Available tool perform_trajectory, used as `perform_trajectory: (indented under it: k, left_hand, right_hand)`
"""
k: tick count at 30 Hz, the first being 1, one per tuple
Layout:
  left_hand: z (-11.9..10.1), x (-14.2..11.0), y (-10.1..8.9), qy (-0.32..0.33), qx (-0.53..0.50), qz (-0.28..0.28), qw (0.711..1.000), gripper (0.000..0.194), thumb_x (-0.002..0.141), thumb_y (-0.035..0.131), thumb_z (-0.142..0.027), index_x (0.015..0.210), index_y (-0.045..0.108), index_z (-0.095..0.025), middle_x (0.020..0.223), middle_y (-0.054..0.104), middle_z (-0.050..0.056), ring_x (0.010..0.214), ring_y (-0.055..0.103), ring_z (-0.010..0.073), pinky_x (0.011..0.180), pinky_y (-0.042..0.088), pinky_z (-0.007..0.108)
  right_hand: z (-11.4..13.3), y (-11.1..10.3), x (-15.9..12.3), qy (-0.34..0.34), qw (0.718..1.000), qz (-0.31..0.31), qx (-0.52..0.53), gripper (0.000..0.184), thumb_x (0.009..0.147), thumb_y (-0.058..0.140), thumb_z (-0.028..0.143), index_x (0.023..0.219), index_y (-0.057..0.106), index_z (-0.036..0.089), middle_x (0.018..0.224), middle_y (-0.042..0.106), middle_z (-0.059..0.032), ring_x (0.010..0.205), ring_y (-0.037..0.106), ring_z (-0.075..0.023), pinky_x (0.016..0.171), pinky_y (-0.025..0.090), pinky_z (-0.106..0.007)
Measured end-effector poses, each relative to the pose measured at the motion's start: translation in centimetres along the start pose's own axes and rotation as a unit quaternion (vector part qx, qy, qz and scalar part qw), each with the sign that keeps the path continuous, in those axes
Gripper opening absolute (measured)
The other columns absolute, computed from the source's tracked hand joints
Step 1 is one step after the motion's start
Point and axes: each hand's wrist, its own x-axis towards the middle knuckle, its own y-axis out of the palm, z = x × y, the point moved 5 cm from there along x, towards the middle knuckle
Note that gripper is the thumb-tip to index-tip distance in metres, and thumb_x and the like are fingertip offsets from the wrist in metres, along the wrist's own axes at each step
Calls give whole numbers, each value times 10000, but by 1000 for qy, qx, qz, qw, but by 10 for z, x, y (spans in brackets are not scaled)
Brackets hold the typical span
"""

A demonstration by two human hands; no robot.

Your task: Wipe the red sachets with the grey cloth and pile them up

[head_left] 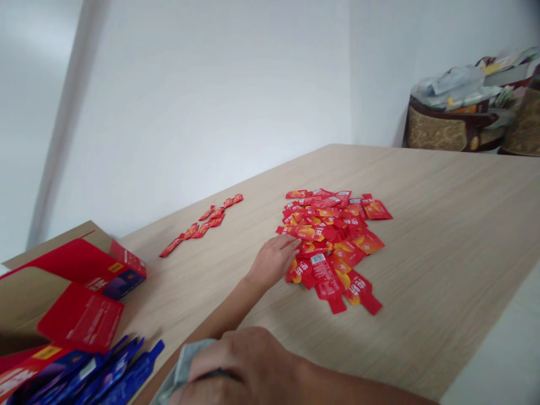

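At the near left edge of a pile of small red and orange packets (324,225), my left hand (276,260) touches the packets with its fingers reaching out and slightly bent. I see no packet clearly held in it. My right hand (240,365) is in the lower middle, crossing over my left forearm. Its fingers are curled around a grey sleeve (182,363) on that arm; the fingertips are hidden. Several more red packets (203,228) lie in a loose row toward the far left of the table.
On the left stands an open red carton (90,318) with flaps spread. Blue packets (113,371) lie in front of it at lower left. The wooden table (426,236) meets a white wall (236,101). Beyond its far right edge is a patterned armchair (439,126) heaped with bags.
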Motion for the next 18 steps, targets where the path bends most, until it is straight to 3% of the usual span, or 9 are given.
perform_trajectory:
  k: [3, 10, 14, 18]
  left_hand:
    - [18, -37, -7, -35, -5, -13, 999, 308, 1046, 480, -299, 1312, 622, -234, 1287, 675, 88, 1198, 631, 221, 1037, 531, 418]
    - [60, -117, -24, -160, -6, -73, 985, 295, 1070, 414, -292, 1269, 621, -225, 1248, 664, 97, 1156, 643, 209, 1020, 542, 418]
    - [86, -138, -13, -201, 6, -76, 977, 268, 1034, 537, -316, 1253, 617, -184, 1239, 651, 92, 1120, 645, 219, 983, 544, 453]
    - [117, -142, 5, -248, 39, -86, 964, 313, 997, 608, -345, 1262, 613, -178, 1260, 633, 95, 1102, 644, 228, 948, 556, 453]
  right_hand:
    - [0, -8, 0, 16, 999, -33, 6, 332, 1003, 535, 312, 1324, 467, 258, 1207, 684, -4, 1056, 665, -109, 905, 559, -215]
    - [-6, -2, -2, 13, 999, -15, 25, 446, 971, 547, 325, 1388, 437, 209, 1203, 675, -76, 1111, 654, -174, 889, 570, -270]
    - [-16, 12, -10, 74, 996, -3, 56, 462, 943, 555, 314, 1377, 437, 207, 1206, 639, -104, 1131, 630, -217, 887, 567, -328]
    - [-28, 28, -26, 160, 983, -14, 93, 465, 910, 564, 238, 1360, 448, 242, 1210, 599, -92, 1160, 606, -223, 948, 537, -336]
